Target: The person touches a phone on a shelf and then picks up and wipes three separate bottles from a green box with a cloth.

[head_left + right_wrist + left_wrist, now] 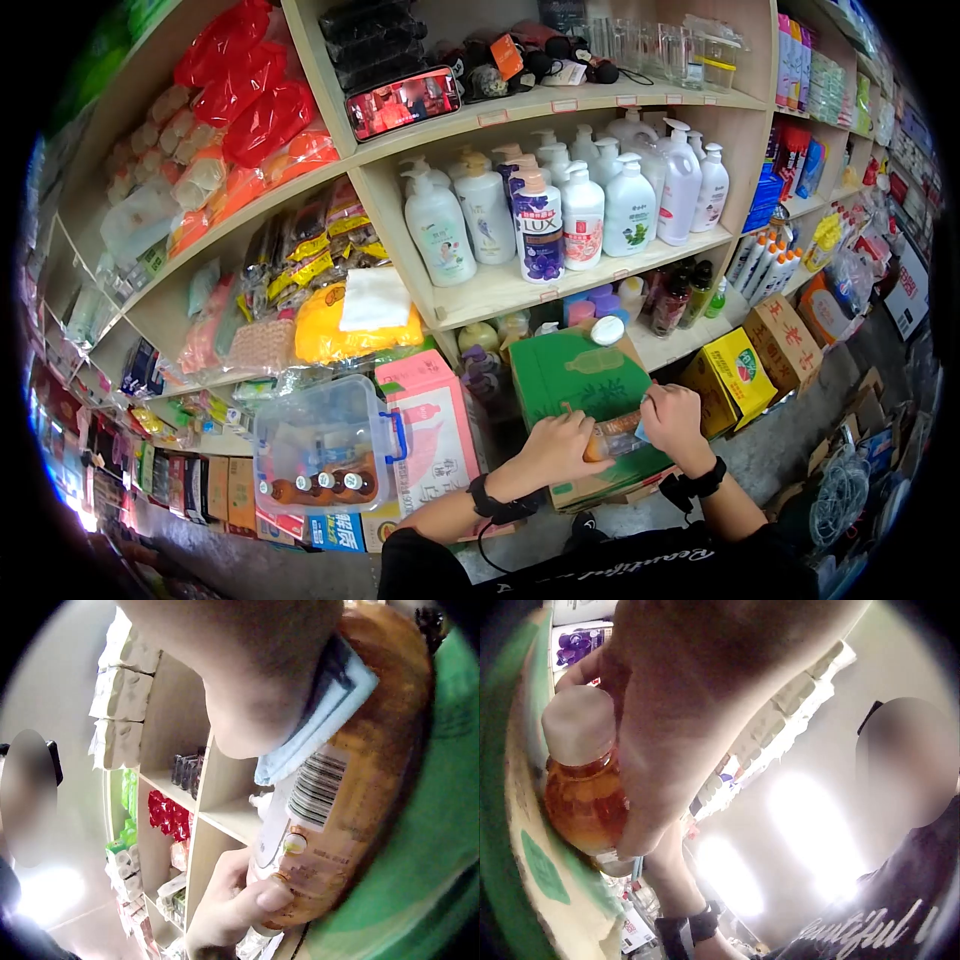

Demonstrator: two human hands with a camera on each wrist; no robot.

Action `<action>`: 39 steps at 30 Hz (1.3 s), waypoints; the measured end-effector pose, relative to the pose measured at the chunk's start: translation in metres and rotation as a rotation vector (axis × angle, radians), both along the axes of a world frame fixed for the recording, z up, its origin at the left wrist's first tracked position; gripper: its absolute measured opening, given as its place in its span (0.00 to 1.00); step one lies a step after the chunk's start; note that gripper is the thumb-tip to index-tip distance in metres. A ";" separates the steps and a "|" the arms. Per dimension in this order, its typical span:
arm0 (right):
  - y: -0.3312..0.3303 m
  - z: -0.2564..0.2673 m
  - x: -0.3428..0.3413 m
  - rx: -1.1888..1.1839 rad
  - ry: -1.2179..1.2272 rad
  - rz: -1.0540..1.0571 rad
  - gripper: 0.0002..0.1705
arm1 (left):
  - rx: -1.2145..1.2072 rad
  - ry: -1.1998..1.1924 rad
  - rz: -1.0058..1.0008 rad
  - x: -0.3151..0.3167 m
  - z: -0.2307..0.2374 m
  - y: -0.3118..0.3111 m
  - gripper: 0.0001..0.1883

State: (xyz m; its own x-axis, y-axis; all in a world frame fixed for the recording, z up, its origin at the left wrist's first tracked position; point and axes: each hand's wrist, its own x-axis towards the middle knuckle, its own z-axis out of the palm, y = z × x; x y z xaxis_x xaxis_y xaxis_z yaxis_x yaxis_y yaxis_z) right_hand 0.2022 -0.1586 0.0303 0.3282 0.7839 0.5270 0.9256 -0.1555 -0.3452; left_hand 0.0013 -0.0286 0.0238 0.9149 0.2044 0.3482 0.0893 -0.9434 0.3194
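A clear bottle of amber liquid [613,437] lies on its side close over a green carton [548,372]. My left hand [553,448] grips it near the capped end; the whitish cap [580,724] shows in the left wrist view. At the bottle's other end, my right hand [676,425] holds a folded light-blue cloth [322,712] against its side. A label with a barcode [319,786] faces the right wrist camera. Part of the bottle is hidden behind my hands in the head view.
Left of the carton, a clear plastic bin [275,440] holds several amber bottles, beside a pink carton [425,420]. Pump bottles [540,230] line the shelf ahead, below a propped phone [403,103]. A yellow box [735,375] stands to the right.
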 end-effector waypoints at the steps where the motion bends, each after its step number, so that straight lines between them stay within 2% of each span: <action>1: 0.001 -0.001 0.000 -0.018 -0.016 0.012 0.12 | -0.006 0.024 0.010 0.000 0.000 0.000 0.37; 5: 0.009 0.002 -0.006 -0.056 -0.052 0.108 0.13 | -0.009 0.061 0.026 0.000 0.002 -0.004 0.36; 11: 0.030 -0.001 -0.045 -0.077 -0.094 0.217 0.13 | 0.124 -0.002 0.066 -0.002 0.001 -0.006 0.35; 13: 0.032 -0.002 -0.045 -0.094 -0.087 0.248 0.13 | 0.086 0.080 0.106 -0.002 0.001 -0.007 0.36; 17: 0.021 0.004 -0.035 -0.105 -0.046 0.224 0.12 | 0.059 0.074 0.112 -0.005 0.010 -0.011 0.36; 20: 0.011 0.007 -0.017 -0.099 -0.058 0.114 0.12 | 0.085 0.067 0.118 -0.005 0.012 -0.013 0.37; 24: 0.006 -0.005 0.003 0.041 -0.019 0.046 0.11 | 0.073 0.050 0.097 -0.006 0.010 -0.009 0.39; 30: 0.007 -0.004 -0.002 0.080 -0.033 0.069 0.10 | -0.004 -0.001 0.033 -0.008 0.006 0.000 0.42; 34: 0.016 -0.001 -0.035 -0.034 -0.083 0.125 0.09 | -0.031 0.023 0.031 -0.007 0.004 -0.001 0.40; 36: 0.025 -0.006 -0.052 0.064 -0.082 0.242 0.11 | -0.048 0.054 0.029 -0.008 0.005 0.000 0.39; 39: 0.028 -0.008 -0.052 0.091 -0.054 0.236 0.10 | -0.056 0.072 0.036 -0.008 0.006 0.001 0.38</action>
